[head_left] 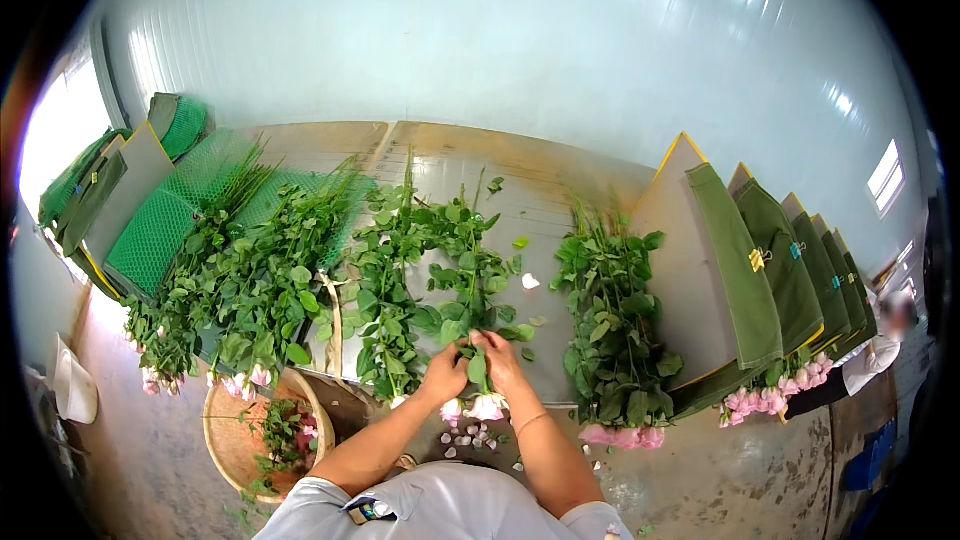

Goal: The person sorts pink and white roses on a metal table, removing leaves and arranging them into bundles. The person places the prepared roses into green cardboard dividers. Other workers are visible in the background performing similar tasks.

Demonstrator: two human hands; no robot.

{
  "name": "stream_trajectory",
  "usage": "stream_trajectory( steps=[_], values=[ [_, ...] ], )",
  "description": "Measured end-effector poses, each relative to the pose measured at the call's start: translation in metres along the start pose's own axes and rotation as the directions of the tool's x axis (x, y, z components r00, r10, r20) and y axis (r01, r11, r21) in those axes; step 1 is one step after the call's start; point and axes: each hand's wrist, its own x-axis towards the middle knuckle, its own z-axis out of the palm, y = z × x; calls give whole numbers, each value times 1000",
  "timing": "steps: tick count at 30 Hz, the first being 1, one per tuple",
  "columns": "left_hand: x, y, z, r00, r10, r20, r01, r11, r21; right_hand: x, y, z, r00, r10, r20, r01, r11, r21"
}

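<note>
Both my hands meet over the stems of pale pink roses (487,406), whose blooms hang past the table's near edge. My left hand (448,373) has its fingers closed around the leafy stem just above the blooms. Beside it, my right hand (496,357) pinches the same greenery between thumb and fingers. Leafy stems (472,262) stretch away from my hands across the metal table (540,337). Just left lies another row of rose stems (386,300). A bunch with pink blooms (615,322) rests to the right.
More roses (247,285) lie on green mesh (165,217) at left. Below them stands a woven basket (217,435) holding cuttings. Boards with green cloth flaps (731,262) and clips lean at right. Petals (472,436) litter the floor. Another person (877,360) stands far right.
</note>
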Motion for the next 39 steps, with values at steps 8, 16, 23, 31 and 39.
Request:
stream_trajectory(
  steps=[8,16,23,31,39],
  values=[
    [-11,27,-29,997,41,-62,-20,951,310,2,-29,-45,968,-219,123,221,975,-7],
    [-39,-22,-70,874,-352,-334,483,567,667,14,-177,-57,958,-272,88,280,955,-100],
    [-27,-61,-89,931,-44,-361,54,998,20,4,-305,-61,961,-267,75,261,962,74],
    [-26,-29,-127,936,-301,180,225,120,-967,-50,-341,-18,876,-482,20,475,869,139],
    [-6,-19,-85,821,-341,459,510,76,-857,-111,-367,-50,793,-576,-198,557,818,-146]
  ],
)
